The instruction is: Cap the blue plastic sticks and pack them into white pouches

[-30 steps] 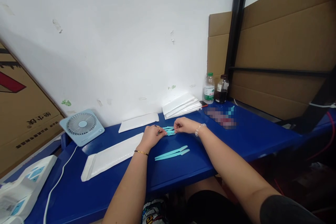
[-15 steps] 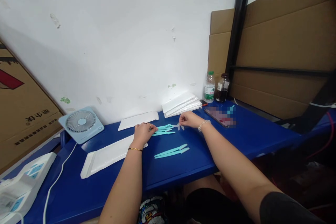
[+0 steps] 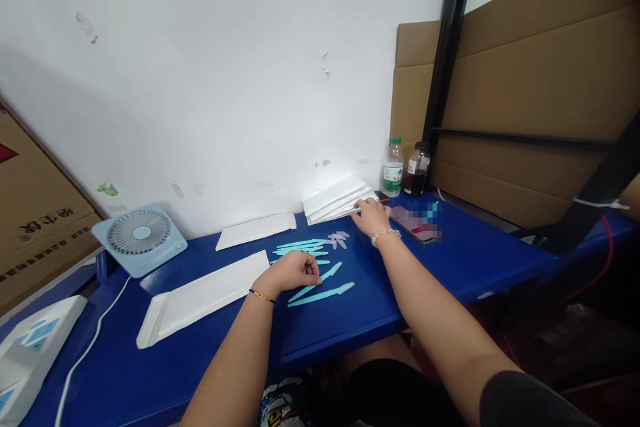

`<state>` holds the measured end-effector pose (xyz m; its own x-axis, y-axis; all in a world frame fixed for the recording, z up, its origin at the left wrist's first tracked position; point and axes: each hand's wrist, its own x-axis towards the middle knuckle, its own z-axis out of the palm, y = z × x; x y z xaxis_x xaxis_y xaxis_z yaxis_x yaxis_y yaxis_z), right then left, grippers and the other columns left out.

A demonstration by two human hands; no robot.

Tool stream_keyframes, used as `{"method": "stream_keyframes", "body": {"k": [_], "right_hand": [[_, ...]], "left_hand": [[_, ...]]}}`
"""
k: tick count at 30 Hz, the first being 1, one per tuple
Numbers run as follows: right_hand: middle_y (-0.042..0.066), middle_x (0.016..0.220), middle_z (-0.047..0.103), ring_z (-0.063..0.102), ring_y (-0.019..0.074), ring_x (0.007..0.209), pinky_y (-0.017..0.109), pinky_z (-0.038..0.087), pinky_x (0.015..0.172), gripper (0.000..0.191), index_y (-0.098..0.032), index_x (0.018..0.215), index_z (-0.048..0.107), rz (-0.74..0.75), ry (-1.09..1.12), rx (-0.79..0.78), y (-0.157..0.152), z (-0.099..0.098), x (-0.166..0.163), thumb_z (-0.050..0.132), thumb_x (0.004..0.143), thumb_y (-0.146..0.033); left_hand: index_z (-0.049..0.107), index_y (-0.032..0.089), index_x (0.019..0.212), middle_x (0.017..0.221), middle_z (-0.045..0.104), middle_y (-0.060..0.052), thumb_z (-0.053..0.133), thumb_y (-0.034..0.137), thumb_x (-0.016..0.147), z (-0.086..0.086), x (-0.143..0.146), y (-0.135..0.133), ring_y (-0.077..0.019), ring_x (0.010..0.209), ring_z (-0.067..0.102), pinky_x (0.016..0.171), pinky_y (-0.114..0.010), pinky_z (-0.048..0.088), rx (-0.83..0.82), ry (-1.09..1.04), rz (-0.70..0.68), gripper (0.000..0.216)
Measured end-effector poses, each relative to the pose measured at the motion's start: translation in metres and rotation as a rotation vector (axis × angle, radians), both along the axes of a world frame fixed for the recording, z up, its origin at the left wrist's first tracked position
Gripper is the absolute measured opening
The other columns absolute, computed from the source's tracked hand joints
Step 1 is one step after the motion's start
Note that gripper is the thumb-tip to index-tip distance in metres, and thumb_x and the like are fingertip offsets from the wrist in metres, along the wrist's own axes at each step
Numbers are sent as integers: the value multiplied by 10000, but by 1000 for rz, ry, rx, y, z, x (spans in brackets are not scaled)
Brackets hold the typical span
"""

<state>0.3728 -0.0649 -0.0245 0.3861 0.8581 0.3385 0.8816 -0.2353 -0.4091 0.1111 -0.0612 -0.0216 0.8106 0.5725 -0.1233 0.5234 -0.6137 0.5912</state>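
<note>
My left hand (image 3: 299,269) is closed in a pinch at the upper of two turquoise eyebrow razors (image 3: 331,271) on the blue table. The lower razor (image 3: 323,294) lies just below it. Behind that hand, several more turquoise razors (image 3: 300,248) lie bunched and partly covered by it. Several small translucent caps (image 3: 337,239) are scattered by their tips. At the back, my right hand (image 3: 373,215) has its thumb and fingers on the corner of a stack of white envelopes (image 3: 336,200), seemingly pinching an edge.
One long white envelope (image 3: 205,297) lies left of my left hand; another (image 3: 257,230) rests along the wall. A blue fan (image 3: 141,237) and power strip (image 3: 43,340) stand left. A phone (image 3: 413,223), a water bottle (image 3: 393,170) and a dark-drink bottle (image 3: 417,170) are at right.
My left hand has left the bunched razors and come nearer, to the separate pair, whose upper razor is now angled away. My right hand went from the caps to the envelope stack.
</note>
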Motion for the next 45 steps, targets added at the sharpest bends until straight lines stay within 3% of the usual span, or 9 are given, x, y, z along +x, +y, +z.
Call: {"method": "stream_keyframes", "body": {"k": [4,8,16,19,24,27,32,38,45], "right_hand": [[158,1330,403,256,479,1272,657,89,992,480,-195,1209,527,-255,63,-131,1,-3,13,494,815,-467],[171,1446,241,157,534,1300,729,57,959,637,-220,1323,424,-321,184,-194,-3,-1,23,515,773,-527],[224,1473,141,318,484,1263,762,108,930,732,-217,1367,359,-350,352,-268,-17,7,37,581,722,-481],[214,1471,159,373,439,1244,704,181,968,678,-202,1335,396,-330,320,-115,-18,10,34,586,731,-445],[147,1374,395,484,297,1173,476,362,993,452,-189,1208,523,-7,208,315,-13,11,9,563,777,-320],[90,1049,634,624,188,862,304,492,783,279,-175,1011,619,396,432,176,-9,9,-13,565,805,-355],[36,756,669,582,108,561,219,454,551,342,-150,854,653,872,601,-211,-9,1,-38,548,825,-475],[4,644,645,551,93,510,214,451,536,184,-145,788,633,918,611,-227,-5,-7,-42,653,738,-321],[36,736,674,601,140,658,247,473,625,224,-145,867,665,695,477,-54,6,-14,-23,689,708,-301]], "left_hand": [[649,176,765,700,614,-8,615,391,692,2,-2,1,-126,617,540,525,-215,391,13,10,13,230],[642,179,766,682,598,-1,638,411,668,3,-2,1,-128,610,532,521,-218,386,15,16,11,251],[628,181,726,667,605,-2,620,397,675,3,-2,1,-129,597,538,510,-219,378,15,36,14,222],[631,180,737,660,606,0,608,371,676,3,-2,0,-129,592,539,510,-218,383,-2,39,13,202],[636,176,700,656,600,-3,540,290,694,6,-1,-2,-127,580,518,515,-224,375,91,51,-6,150],[621,173,691,670,599,-11,501,275,725,9,-1,-1,-133,593,514,543,-236,375,173,22,8,161],[583,180,799,765,613,-29,424,329,833,9,-4,4,-146,651,527,592,-250,378,296,-125,135,221],[566,204,858,752,619,-18,397,311,880,1,-10,17,-154,666,544,585,-245,357,385,-105,227,201],[617,221,929,909,648,-39,535,386,811,7,-18,19,-205,845,583,719,-287,408,464,-106,320,219]]}}
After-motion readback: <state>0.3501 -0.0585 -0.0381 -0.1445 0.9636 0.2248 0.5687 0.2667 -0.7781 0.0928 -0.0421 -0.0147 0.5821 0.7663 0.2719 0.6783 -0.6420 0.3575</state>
